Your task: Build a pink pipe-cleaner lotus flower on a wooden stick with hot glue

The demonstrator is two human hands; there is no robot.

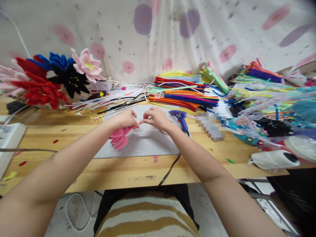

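Observation:
My left hand (127,118) is closed around the base of a pink chenille-stem flower (119,138), whose looped petals hang below the fingers. Close by on the right, my right hand (156,118) pinches a thin white strand (139,117) that runs between the two hands. The narrow pink end of the flower lies against its fingertips. Both hands are just above a grey cutting mat (148,146). A blue glue gun (180,119) rests beside the right wrist, on the mat's right edge.
Bundles of coloured chenille stems (182,93) lie along the back. Finished red (40,90), black, blue and pink flowers stand at left. A white power strip (12,144) is at the left edge, a white thread spool (274,159) at right. A black cord (170,169) crosses the front edge.

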